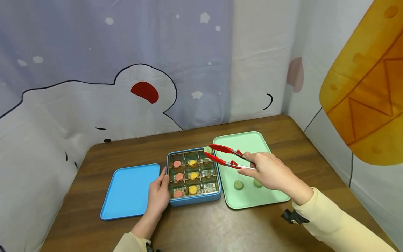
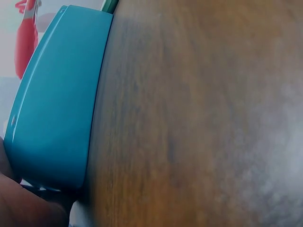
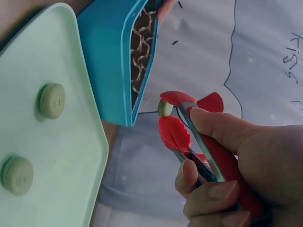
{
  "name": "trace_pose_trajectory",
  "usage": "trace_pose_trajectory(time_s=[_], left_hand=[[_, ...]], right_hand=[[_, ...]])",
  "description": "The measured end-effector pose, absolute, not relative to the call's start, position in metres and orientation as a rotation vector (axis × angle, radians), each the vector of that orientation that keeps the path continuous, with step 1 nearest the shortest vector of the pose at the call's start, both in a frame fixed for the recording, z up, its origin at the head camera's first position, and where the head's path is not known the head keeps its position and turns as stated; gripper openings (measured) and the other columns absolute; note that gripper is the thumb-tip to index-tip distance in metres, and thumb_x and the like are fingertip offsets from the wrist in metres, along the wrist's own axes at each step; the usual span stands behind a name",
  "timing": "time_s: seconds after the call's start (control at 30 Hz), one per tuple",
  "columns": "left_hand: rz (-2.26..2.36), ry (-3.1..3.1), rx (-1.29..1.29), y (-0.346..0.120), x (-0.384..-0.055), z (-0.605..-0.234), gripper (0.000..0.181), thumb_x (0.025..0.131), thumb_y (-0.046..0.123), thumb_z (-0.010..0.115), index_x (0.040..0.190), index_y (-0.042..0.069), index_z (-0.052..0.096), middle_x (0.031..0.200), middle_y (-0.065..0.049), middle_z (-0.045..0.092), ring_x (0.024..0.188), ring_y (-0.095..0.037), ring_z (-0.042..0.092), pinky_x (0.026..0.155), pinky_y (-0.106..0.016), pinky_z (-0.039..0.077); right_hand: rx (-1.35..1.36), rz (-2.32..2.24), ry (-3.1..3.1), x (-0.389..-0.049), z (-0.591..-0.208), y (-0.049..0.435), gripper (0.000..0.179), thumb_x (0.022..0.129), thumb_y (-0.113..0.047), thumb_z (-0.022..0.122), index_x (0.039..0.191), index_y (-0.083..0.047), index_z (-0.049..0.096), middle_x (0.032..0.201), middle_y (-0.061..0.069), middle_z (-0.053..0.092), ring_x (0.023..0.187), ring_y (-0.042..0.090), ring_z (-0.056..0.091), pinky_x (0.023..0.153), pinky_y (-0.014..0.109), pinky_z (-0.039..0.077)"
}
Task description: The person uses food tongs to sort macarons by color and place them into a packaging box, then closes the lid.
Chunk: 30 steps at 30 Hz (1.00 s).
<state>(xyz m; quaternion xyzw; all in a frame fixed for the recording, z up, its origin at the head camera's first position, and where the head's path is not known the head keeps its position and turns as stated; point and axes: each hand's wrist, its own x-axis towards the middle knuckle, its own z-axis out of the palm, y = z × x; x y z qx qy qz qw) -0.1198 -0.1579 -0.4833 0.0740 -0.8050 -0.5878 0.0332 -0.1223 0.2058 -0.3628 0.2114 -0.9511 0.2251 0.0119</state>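
My right hand [image 1: 267, 171] grips red-tipped tongs [image 1: 225, 162], whose tips pinch a green macaron [image 1: 208, 149] over the back right corner of a blue box [image 1: 195, 199]. Inside the box, a gold divided tray [image 1: 184, 168] has pink macarons [image 1: 178, 176] in its left column and yellow macarons [image 1: 193, 189] in the middle one; the right column's compartments show bare. The left hand [image 1: 158, 192] holds the box by its left side, thumb near the rim. In the right wrist view, the pinched macaron [image 3: 164, 108] sits edge-on between the tong tips, above rim height.
Right of the box lies a pale green tray [image 1: 242, 201] with green macarons [image 1: 238, 184] on it, one partly behind the right hand. A flat blue lid [image 1: 130, 192] rests on the wooden table [image 1: 201, 227] at the left. Printed curtains [image 1: 201, 87] rise behind the table.
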Motion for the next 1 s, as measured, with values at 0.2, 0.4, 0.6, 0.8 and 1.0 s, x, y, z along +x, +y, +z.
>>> trace_pose_trajectory(time_s=[0.2, 0.4, 0.6, 0.8, 1.0], left_hand=[[-1.785, -2.482, 0.224, -0.156, -0.121, -0.485, 0.046, 0.116, 0.018, 0.044, 0.157, -0.002, 0.046, 0.165, -0.009, 0.04, 0.154, -0.034, 0.03, 0.121, -0.055, 0.031], [-1.808, -2.491, 0.222, -0.157, -0.121, -0.485, 0.048, 0.117, 0.021, 0.042, 0.161, 0.001, 0.04, 0.166, -0.01, 0.038, 0.154, -0.035, 0.031, 0.12, -0.054, 0.033], [-1.815, -2.492, 0.223, -0.159, -0.12, -0.486, 0.049, 0.117, 0.021, 0.041, 0.161, 0.001, 0.038, 0.166, -0.012, 0.037, 0.154, -0.036, 0.03, 0.12, -0.055, 0.033], [-1.817, -2.488, 0.207, -0.16, -0.119, -0.485, 0.049, 0.117, 0.021, 0.041, 0.16, -0.002, 0.04, 0.168, -0.01, 0.035, 0.155, -0.036, 0.028, 0.12, -0.055, 0.032], [-1.801, -2.491, 0.223, -0.159, -0.12, -0.484, 0.048, 0.116, 0.02, 0.043, 0.161, 0.002, 0.04, 0.161, -0.016, 0.045, 0.154, -0.037, 0.031, 0.12, -0.056, 0.033]], right_hand=[[0.671, 0.713, -2.96, -0.13, -0.368, 0.196, 0.032, 0.096, -0.037, 0.08, 0.084, -0.018, 0.058, 0.061, -0.008, 0.046, 0.056, 0.011, 0.042, 0.052, 0.03, 0.035], [0.653, 0.729, -2.957, -0.13, -0.368, 0.197, 0.031, 0.097, -0.038, 0.079, 0.088, -0.016, 0.06, 0.063, -0.007, 0.048, 0.057, 0.012, 0.043, 0.052, 0.03, 0.035], [0.625, 0.712, -2.972, -0.126, -0.366, 0.202, 0.03, 0.095, -0.036, 0.081, 0.089, -0.016, 0.06, 0.063, -0.006, 0.049, 0.056, 0.011, 0.043, 0.051, 0.029, 0.035], [0.593, 0.707, -2.984, -0.117, -0.363, 0.21, 0.029, 0.095, -0.038, 0.081, 0.09, -0.017, 0.061, 0.065, -0.006, 0.049, 0.056, 0.011, 0.044, 0.051, 0.03, 0.037], [0.558, 0.696, -2.996, -0.1, -0.363, 0.228, 0.029, 0.096, -0.042, 0.08, 0.093, -0.019, 0.062, 0.066, -0.009, 0.048, 0.056, 0.01, 0.041, 0.051, 0.029, 0.034]])
